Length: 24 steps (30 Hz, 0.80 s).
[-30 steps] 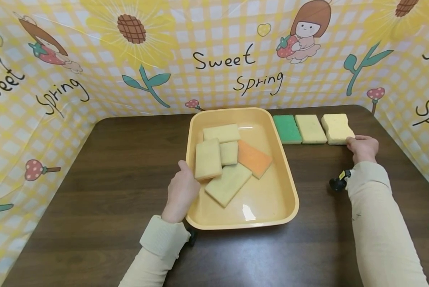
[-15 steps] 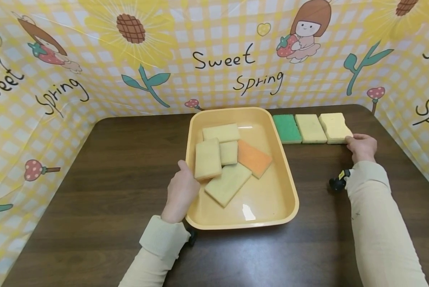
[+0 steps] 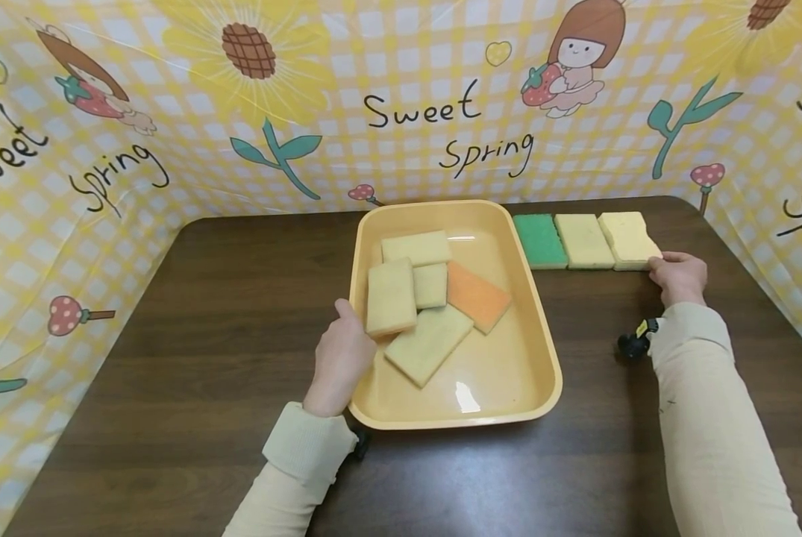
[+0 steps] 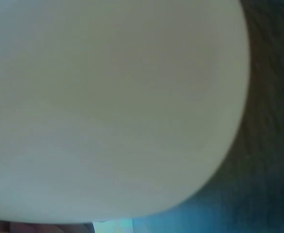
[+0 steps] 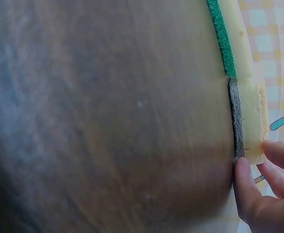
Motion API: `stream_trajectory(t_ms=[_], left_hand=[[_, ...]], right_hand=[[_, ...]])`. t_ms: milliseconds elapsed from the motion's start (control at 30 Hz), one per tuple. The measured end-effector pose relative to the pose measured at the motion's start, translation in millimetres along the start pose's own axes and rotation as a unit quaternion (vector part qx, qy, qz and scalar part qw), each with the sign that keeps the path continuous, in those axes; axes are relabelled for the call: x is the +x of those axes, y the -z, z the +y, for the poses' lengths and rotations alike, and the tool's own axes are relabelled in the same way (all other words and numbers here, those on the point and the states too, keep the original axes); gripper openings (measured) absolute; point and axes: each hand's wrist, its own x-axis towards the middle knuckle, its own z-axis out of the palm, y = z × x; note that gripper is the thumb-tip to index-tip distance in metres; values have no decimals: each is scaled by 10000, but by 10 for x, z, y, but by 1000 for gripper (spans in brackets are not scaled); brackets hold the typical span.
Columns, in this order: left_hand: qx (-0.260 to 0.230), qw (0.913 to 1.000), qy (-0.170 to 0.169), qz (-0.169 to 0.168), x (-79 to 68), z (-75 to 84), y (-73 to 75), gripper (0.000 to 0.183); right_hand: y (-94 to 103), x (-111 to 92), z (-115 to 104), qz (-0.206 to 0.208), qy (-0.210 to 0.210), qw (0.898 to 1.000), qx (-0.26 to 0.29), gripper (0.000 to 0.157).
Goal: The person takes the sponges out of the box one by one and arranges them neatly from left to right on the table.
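Note:
My left hand (image 3: 344, 361) grips the left rim of a yellow plastic tray (image 3: 542, 350), its thumb up along the edge. In the left wrist view the tray's pale wall (image 4: 108, 107) fills most of the picture and hides nearly all of that hand. My right hand (image 3: 681, 277) pinches the near right corner of a notched pale yellow sponge (image 3: 626, 239). Seen from the right wrist, this sponge (image 5: 251, 116) has a dark grey scouring layer underneath, with fingertips at its end. It lies right beside a plain yellow sponge (image 3: 583, 240), and a green-topped sponge (image 3: 538, 240) ends the row.
Inside the tray lie several yellowish sponges (image 3: 429, 344), some overlapping, and an orange one (image 3: 479, 295). All stands on a dark wooden table (image 3: 172, 358). A yellow checked cloth (image 3: 401, 67) rises behind and at both sides.
The notched sponge has slid left under my right hand, closing the small gap to the plain yellow sponge. My left hand and the tray stay in place.

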Motion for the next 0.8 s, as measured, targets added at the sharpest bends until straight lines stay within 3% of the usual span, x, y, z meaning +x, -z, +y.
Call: stream_trajectory(t_ms=[233, 467, 633, 800], left_hand=[[-20, 10000, -35, 33, 1, 11, -2, 31], [-8, 10000, 14, -37, 8, 12, -8, 30], [-14, 10000, 37, -46, 11, 9, -8, 30], [-19, 9999, 61, -86, 11, 12, -3, 31]], right_hand=[[32, -7, -5, -101, -9, 9991, 412, 9], [28, -48, -19, -98, -100, 9990, 431, 8], [28, -56, -40, 54, -202, 9985, 498, 16], [30, -53, -72, 344, -221, 9985, 364, 9]])
